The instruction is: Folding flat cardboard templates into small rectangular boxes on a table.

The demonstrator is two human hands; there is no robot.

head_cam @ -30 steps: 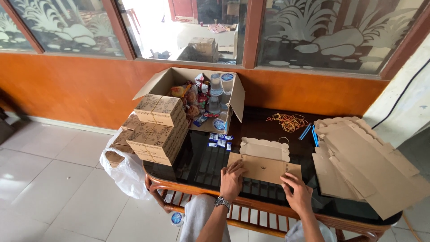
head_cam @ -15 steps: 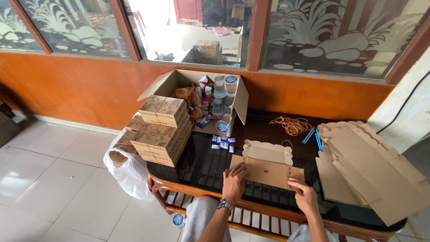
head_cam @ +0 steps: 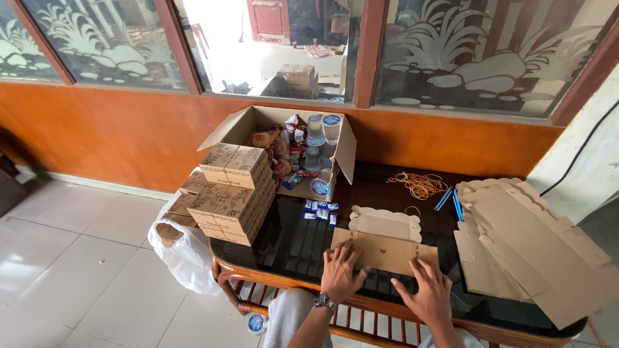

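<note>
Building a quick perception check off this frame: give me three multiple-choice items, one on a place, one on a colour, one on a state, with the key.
1. Where does the stack of flat box blanks lie?
A. right end of the table
B. on the floor
C. inside the open carton

2. What colour are the pens beside the rubber bands?
A. red
B. blue
C. green

3. How is the blank under the hands?
A. folded into a closed box
B. lying flat
C. standing upright

Key: A, the stack covers the table's right end. B, both pens are blue. B, the left hand and right hand press it flat on the glass table.
</note>
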